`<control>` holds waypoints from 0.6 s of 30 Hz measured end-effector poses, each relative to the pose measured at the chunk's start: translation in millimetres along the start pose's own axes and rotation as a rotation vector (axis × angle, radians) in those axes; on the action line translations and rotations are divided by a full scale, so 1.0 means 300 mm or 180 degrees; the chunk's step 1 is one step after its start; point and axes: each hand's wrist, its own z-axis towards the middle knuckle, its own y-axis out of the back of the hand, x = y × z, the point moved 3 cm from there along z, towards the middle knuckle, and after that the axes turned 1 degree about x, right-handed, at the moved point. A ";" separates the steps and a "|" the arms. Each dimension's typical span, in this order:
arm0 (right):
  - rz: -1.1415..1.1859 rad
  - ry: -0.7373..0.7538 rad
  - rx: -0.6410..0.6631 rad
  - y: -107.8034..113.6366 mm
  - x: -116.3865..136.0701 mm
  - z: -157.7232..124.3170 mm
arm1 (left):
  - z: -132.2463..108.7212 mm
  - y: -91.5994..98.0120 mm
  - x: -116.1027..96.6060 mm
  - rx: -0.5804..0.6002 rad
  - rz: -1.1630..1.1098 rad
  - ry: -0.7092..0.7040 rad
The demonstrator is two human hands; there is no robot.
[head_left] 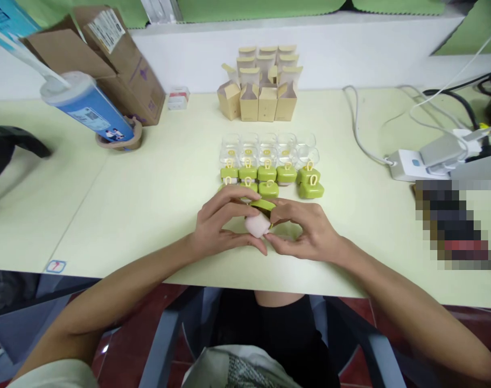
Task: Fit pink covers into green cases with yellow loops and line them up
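My left hand [219,226] and my right hand [306,231] meet just above the pale green table [148,215], near its front edge. Together they grip a small pink block [257,224] with a green lid [262,204] on top of it. The fingers of both hands curl round the piece. Just behind my hands stand two rows of several green lidded pieces [269,178] with small yellow loops on top. Behind these is a row of clear plastic cases [265,146].
Several small open tan cartons [259,86] stand at the back by the wall. A blue tube [88,108] in a holder and a brown cardboard box [120,59] are at back left. A power strip [415,164] with cables lies at right.
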 end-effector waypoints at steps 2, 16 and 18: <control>-0.0101 0.0005 0.0027 0.002 0.001 -0.001 | 0.006 -0.006 -0.002 -0.0015 0.0018 -0.0064; 0.0046 -0.0059 -0.0162 -0.015 0.005 -0.005 | 0.001 -0.032 -0.022 -0.0211 -0.0029 -0.0171; 0.0005 -0.0037 -0.0204 -0.017 0.005 -0.010 | 0.001 -0.035 -0.027 -0.0294 0.0053 -0.0224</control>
